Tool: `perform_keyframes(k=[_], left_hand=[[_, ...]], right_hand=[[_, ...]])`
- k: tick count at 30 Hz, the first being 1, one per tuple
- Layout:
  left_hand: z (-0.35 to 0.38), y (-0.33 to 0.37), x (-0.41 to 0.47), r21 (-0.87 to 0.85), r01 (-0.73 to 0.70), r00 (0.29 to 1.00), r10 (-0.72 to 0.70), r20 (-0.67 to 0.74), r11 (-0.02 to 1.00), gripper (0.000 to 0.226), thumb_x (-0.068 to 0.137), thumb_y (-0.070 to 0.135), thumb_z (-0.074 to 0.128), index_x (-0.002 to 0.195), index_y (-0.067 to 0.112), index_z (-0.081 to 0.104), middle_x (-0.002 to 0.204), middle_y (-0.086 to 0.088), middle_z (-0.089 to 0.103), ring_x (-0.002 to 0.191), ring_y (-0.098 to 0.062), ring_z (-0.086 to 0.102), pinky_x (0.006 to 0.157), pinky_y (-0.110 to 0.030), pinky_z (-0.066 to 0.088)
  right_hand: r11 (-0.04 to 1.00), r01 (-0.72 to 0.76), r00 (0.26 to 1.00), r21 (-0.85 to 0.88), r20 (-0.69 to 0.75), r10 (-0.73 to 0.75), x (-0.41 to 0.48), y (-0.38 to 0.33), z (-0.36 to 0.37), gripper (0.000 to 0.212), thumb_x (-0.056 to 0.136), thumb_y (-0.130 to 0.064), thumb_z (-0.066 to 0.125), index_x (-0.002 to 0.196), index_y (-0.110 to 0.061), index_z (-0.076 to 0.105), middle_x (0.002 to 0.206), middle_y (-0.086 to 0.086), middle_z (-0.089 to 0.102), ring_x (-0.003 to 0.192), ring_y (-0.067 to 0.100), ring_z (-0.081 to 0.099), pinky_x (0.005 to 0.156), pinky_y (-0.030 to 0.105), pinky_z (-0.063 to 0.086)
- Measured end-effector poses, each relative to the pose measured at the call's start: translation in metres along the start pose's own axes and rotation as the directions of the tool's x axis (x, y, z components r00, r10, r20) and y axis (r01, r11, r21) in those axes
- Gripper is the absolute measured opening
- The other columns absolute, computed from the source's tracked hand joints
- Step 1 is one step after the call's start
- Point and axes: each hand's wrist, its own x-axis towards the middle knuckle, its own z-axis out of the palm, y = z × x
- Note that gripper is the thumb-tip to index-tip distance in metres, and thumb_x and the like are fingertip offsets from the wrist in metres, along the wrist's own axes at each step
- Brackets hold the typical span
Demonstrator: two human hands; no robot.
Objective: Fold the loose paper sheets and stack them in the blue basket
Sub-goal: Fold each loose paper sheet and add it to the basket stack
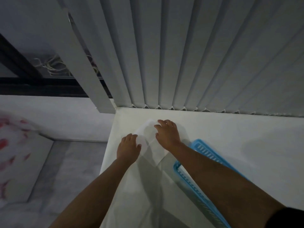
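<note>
At the left edge of the frame lies a blurred red-patterned fabric (9,145); right of it, on the white bench (246,129), the left hand (129,148) rests flat with straight fingers on the paper sheet (153,153) in mid-frame. The right hand (167,134) presses the sheet's far part, fingers spread, gripping nothing; the blue basket (204,147) sits lower right, partly under the right forearm.
</note>
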Motion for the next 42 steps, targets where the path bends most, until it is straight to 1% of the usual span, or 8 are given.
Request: perform_keyframes(k=[8, 13, 17, 20, 26, 33, 37, 42], left_hand=[[0.011, 0.009, 0.020, 0.038, 0.078, 0.997, -0.077, -0.030, 0.996, 0.049, 0.093, 0.032, 0.050, 0.139, 0.019, 0.040, 0.143, -0.002, 0.044, 0.127, -0.025, 0.045, 0.103, -0.037, 0.039], [0.009, 0.012, 0.029, -0.140, 0.140, 0.989, -0.146, -0.029, 0.980, 0.050, 0.092, 0.017, 0.051, 0.140, 0.018, 0.038, 0.139, -0.006, 0.046, 0.118, -0.028, 0.053, 0.094, -0.040, 0.047], [0.007, 0.015, 0.030, -0.088, -0.003, 1.000, 0.000, -0.027, 0.996, 0.050, 0.094, 0.012, 0.042, 0.143, 0.023, 0.035, 0.135, -0.005, 0.053, 0.116, -0.026, 0.057, 0.093, -0.039, 0.050], [0.005, 0.019, 0.022, -0.025, -0.104, 0.993, 0.103, -0.059, 0.994, 0.053, 0.095, 0.015, 0.047, 0.145, 0.023, 0.031, 0.134, -0.004, 0.056, 0.115, -0.024, 0.059, 0.093, -0.037, 0.051], [0.010, 0.008, 0.003, -0.147, -0.109, 0.991, 0.096, -0.093, 0.983, 0.040, 0.093, 0.018, 0.051, 0.133, 0.024, 0.046, 0.126, 0.000, 0.061, 0.109, -0.020, 0.060, 0.090, -0.033, 0.051], [0.025, 0.013, -0.020, -0.070, -0.303, 0.950, 0.296, -0.100, 0.950, 0.022, 0.090, 0.017, 0.058, 0.109, 0.019, 0.066, 0.106, 0.000, 0.068, 0.091, -0.019, 0.063, 0.077, -0.030, 0.055], [0.032, 0.019, -0.030, -0.090, -0.323, 0.946, 0.322, -0.025, 0.942, 0.024, 0.086, 0.019, 0.060, 0.109, 0.023, 0.067, 0.110, 0.002, 0.067, 0.097, -0.022, 0.063, 0.082, -0.034, 0.055], [0.028, 0.023, -0.035, -0.125, -0.301, 0.952, 0.306, 0.020, 0.945, 0.034, 0.091, 0.044, 0.050, 0.117, 0.027, 0.063, 0.125, 0.009, 0.061, 0.111, -0.015, 0.056, 0.093, -0.024, 0.043]], right_hand=[[0.992, 0.120, 0.980, -0.039, 0.166, -0.112, 0.042, -0.010, 0.011, 0.047, 0.090, -0.018, 0.047, 0.138, -0.018, 0.045, 0.152, 0.004, 0.035, 0.133, 0.029, 0.035, 0.109, 0.042, 0.026], [0.991, 0.132, 0.975, -0.015, 0.183, -0.127, 0.049, -0.008, 0.013, 0.055, 0.092, -0.017, 0.045, 0.146, -0.020, 0.034, 0.155, 0.004, 0.030, 0.134, 0.030, 0.033, 0.110, 0.042, 0.026], [0.988, 0.154, 0.966, -0.032, 0.213, -0.143, 0.053, -0.008, 0.012, 0.063, 0.093, -0.014, 0.044, 0.150, -0.025, 0.022, 0.160, 0.008, 0.016, 0.139, 0.033, 0.025, 0.115, 0.046, 0.021], [0.986, 0.166, 0.963, -0.031, 0.218, -0.155, 0.053, -0.009, 0.008, 0.051, 0.091, -0.010, 0.045, 0.140, -0.022, 0.040, 0.160, 0.009, 0.015, 0.141, 0.032, 0.021, 0.117, 0.047, 0.016], [0.984, 0.176, 0.983, 0.012, 0.057, -0.177, 0.041, 0.004, -0.011, 0.026, 0.088, -0.013, 0.050, 0.104, -0.024, 0.068, 0.121, -0.002, 0.063, 0.117, 0.023, 0.047, 0.104, 0.035, 0.027], [0.981, 0.190, 0.980, -0.049, 0.075, -0.186, -0.001, 0.033, -0.020, 0.028, 0.089, -0.020, 0.050, 0.105, -0.029, 0.072, 0.110, -0.008, 0.070, 0.113, 0.019, 0.050, 0.104, 0.034, 0.026], [0.981, 0.167, 0.975, -0.101, 0.162, -0.149, -0.024, 0.044, -0.020, 0.035, 0.090, -0.016, 0.047, 0.114, -0.031, 0.068, 0.119, -0.008, 0.068, 0.120, 0.019, 0.046, 0.111, 0.037, 0.019], [0.981, 0.122, 0.954, -0.149, 0.289, -0.075, -0.044, 0.046, -0.024, 0.052, 0.086, -0.002, 0.047, 0.127, -0.031, 0.059, 0.132, -0.004, 0.059, 0.132, 0.020, 0.036, 0.119, 0.044, 0.006]])
